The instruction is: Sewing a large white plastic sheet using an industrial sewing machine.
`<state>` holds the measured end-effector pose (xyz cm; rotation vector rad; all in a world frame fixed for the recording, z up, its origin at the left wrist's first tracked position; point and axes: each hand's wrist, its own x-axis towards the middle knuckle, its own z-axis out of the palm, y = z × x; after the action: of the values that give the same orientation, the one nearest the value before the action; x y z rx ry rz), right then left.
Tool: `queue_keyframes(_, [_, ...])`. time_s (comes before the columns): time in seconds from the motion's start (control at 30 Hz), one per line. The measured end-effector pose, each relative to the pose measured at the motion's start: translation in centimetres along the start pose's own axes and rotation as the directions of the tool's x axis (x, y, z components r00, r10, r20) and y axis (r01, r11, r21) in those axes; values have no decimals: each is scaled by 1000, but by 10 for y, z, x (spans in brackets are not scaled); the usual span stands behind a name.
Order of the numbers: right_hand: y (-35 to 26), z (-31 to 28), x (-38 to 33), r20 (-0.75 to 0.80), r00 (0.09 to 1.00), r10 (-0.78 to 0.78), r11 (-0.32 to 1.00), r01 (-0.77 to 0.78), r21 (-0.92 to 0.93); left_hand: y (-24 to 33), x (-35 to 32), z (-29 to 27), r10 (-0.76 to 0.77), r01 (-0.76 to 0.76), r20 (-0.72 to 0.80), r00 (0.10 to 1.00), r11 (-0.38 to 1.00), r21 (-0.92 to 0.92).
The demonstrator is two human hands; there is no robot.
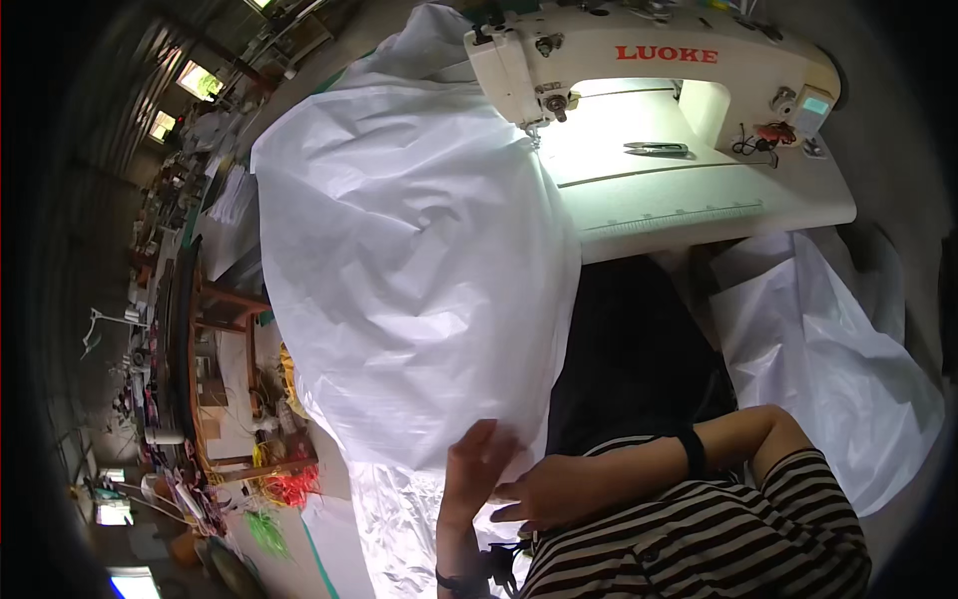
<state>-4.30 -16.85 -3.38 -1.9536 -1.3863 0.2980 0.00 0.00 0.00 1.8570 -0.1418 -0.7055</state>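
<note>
Because the white sheet (409, 270) spreads past the left edge of the desk (689, 212) and drapes toward the lap, its weight could drag it askew near the presser foot (534, 131) of the sewing machine (589, 40). Its loose folds could also double under and get caught there. The left hand (471, 469) and right hand (564, 491) are close together at the sheet's lower part, well apart from the desk's near left corner, so a tug from there might pull the upper end crooked. The thread snips (659, 149) lie on the desk beneath the machine's arm; a sheet swept rightward might snag on them. A second white sheet (818, 349), below the desk's near right corner, could crease if stepped on.

The left hand's fingers are blurred and seem partly bent; the right hand's are curled toward them. I cannot tell whether either pinches the sheet. The white sheet hides the desk's left end; whether any layer lies under the presser foot is hard to make out. The sheet's lowest stretch is cut off by the view.
</note>
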Motion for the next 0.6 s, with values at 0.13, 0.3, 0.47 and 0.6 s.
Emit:
queue_keyframes(0.13, [24, -40, -36, -233, 856, 462, 882, -416, 221, -6, -6, -10, -80, 38, -346, 935, 991, -126])
queue_keyframes(0.3, [57, -47, -17, -99, 714, 693, 481, -356, 801, -17, -2, -3, -26, -57, -309, 951, 965, -256])
queue_keyframes(0.47, [54, -48, -28, -71, 742, 666, 538, -412, 735, -25, -7, -22, 28, -155, -469, 883, 960, -234])
queue_keyframes(0.6, [52, -46, -44, -38, 709, 705, 553, -515, 655, -33, -3, -30, 59, -191, -515, 855, 959, -207])
